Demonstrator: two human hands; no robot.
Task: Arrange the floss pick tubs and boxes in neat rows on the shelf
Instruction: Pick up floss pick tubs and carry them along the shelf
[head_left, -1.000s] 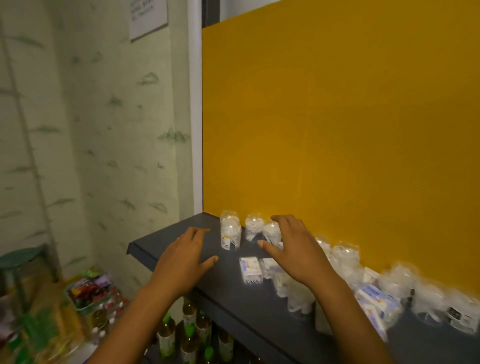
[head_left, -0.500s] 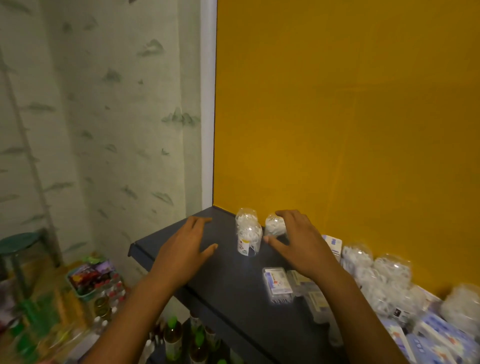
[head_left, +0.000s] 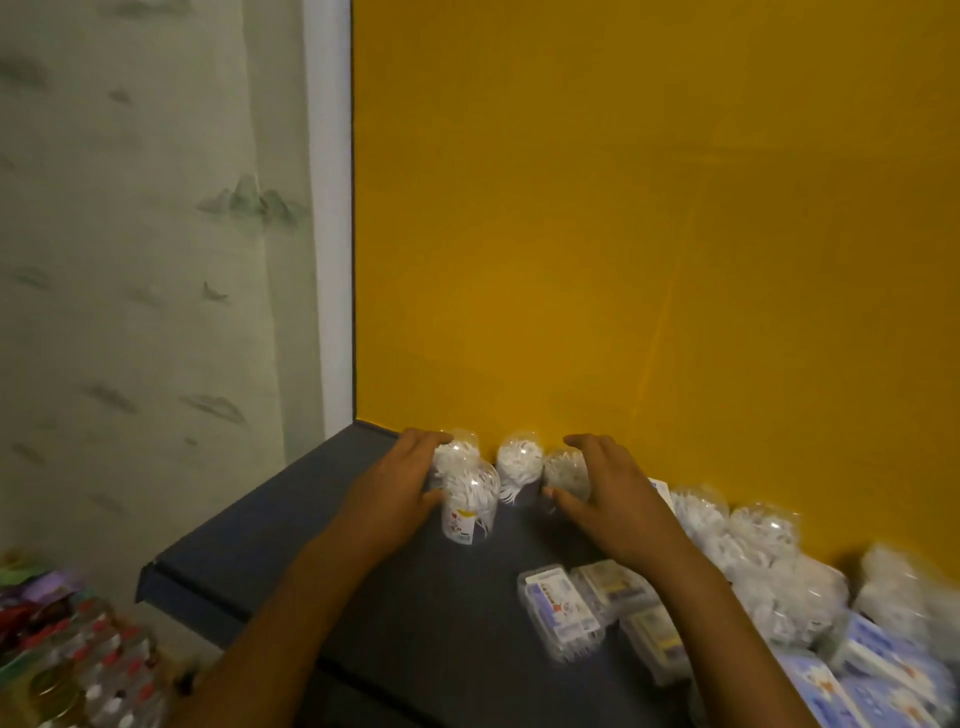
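The left hand (head_left: 396, 493) is curved against the left side of two clear floss pick tubs, the front tub (head_left: 470, 506) touched by the thumb and the rear tub (head_left: 453, 451) by the fingertips. The right hand (head_left: 605, 493) is cupped round a third tub (head_left: 563, 470), fingers over its top and thumb low at its front. Between the hands a fourth tub (head_left: 519, 462) is left untouched. All four are set at the back left of the dark shelf (head_left: 291, 545), against the yellow panel (head_left: 649, 234). Beyond the right hand, further tubs (head_left: 761, 530) are crowded together; below the right wrist, flat clear boxes (head_left: 563, 605) are scattered.
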